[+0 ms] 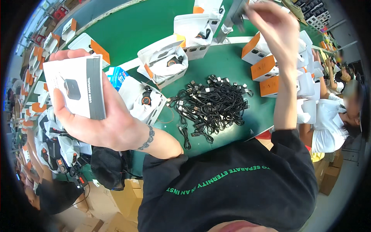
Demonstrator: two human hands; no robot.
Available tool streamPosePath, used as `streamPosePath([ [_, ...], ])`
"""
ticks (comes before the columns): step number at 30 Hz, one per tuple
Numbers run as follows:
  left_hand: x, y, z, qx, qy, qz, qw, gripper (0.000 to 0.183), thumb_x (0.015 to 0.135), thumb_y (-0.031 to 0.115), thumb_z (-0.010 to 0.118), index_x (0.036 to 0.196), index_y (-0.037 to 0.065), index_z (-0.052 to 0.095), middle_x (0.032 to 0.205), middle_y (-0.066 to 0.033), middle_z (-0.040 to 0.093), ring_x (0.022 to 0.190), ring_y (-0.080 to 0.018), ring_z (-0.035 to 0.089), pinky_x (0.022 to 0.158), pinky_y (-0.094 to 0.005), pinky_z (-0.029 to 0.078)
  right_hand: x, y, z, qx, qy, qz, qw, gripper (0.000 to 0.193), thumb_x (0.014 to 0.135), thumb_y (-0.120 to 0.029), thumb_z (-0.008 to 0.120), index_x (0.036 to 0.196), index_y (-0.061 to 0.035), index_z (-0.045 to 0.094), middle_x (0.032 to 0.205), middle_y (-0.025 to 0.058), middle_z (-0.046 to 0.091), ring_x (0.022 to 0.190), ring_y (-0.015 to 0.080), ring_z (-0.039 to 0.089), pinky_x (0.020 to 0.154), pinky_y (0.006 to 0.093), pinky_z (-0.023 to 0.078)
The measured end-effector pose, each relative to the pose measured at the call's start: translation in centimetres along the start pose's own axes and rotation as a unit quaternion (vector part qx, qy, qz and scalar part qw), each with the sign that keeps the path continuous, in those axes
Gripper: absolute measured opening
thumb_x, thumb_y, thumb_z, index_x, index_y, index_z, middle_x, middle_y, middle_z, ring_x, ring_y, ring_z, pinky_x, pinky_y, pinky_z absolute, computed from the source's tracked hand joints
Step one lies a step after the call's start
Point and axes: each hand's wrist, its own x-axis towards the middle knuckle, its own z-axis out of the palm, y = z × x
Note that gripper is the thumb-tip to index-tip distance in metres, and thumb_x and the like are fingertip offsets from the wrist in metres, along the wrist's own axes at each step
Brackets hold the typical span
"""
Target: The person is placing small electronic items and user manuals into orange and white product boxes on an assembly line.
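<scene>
My left hand (112, 120) is raised at the left, wrapped round a thick white instruction booklet (71, 87) with a dark spine strip, or a stack of them. Its cover shows a small dark device. My right hand (276, 29) reaches up to the far right, beside a grey metal post (228, 25). Its fingertips pinch a dark, motion-blurred thing (239, 20) whose kind I cannot make out. Between my arms lies a heap of coiled black cables (212, 104). Open white boxes, one (145, 101) near my left forearm and another (168, 63) behind it, hold dark devices with orange rings.
Orange-and-white boxes (264, 67) line the right side of the green table (170, 129). A blue packet (116, 76) stands behind the left hand. A black mesh bag (108, 166) hangs at the left edge. A person in white (328, 123) sits at right; others work at left.
</scene>
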Motion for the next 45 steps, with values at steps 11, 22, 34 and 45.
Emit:
streamPosePath([
  [11, -2.5, 3.2, 3.8, -0.080, -0.023, 0.033, 0.996, 0.050, 0.081, -0.005, 0.053, 0.129, -0.003, 0.042, 0.123, -0.0184, 0.046, 0.117, -0.0313, 0.046, 0.106, -0.0466, 0.039, 9.9, 17.3, 17.9, -0.497, -0.232, -0.204, 0.811, 0.015, 0.083, -0.007, 0.068, 0.098, -0.0083, 0.073, 0.089, 0.0097, 0.072, 0.083, 0.0259, 0.073, 0.069, 0.0357, 0.059],
  [22, -6.1, 5.6, 6.5, 0.109, -0.046, 0.371, 0.921, 0.047, 0.077, -0.004, 0.051, 0.123, -0.004, 0.045, 0.115, -0.0165, 0.052, 0.109, -0.0291, 0.051, 0.103, -0.0457, 0.041, 9.5, 16.7, 15.6, -0.490, -0.335, -0.063, 0.802, 0.021, 0.088, -0.007, 0.057, 0.106, -0.0034, 0.068, 0.107, 0.0201, 0.070, 0.098, 0.0390, 0.069, 0.080, 0.0472, 0.058],
  [34, -5.3, 5.6, 5.7, 0.031, -0.025, 0.267, 0.963, 0.043, 0.077, -0.002, 0.051, 0.120, -0.003, 0.045, 0.113, -0.0162, 0.051, 0.108, -0.0289, 0.051, 0.100, -0.0472, 0.042, 4.8, 10.0, 12.2, -0.256, -0.084, -0.246, 0.931, 0.018, 0.091, -0.012, 0.060, 0.104, -0.0053, 0.071, 0.099, 0.0158, 0.073, 0.083, 0.0314, 0.072, 0.074, 0.0377, 0.057],
  [45, -4.9, 5.5, 6.2, 0.146, 0.084, 0.167, 0.972, 0.039, 0.075, -0.007, 0.057, 0.113, -0.005, 0.044, 0.096, -0.0108, 0.050, 0.094, -0.0210, 0.055, 0.093, -0.0366, 0.047, -8.7, -6.2, 6.7, -0.035, -0.343, -0.109, 0.932, 0.022, 0.082, -0.009, 0.075, 0.103, -0.0069, 0.074, 0.093, 0.0077, 0.069, 0.084, 0.0237, 0.067, 0.074, 0.0310, 0.054],
])
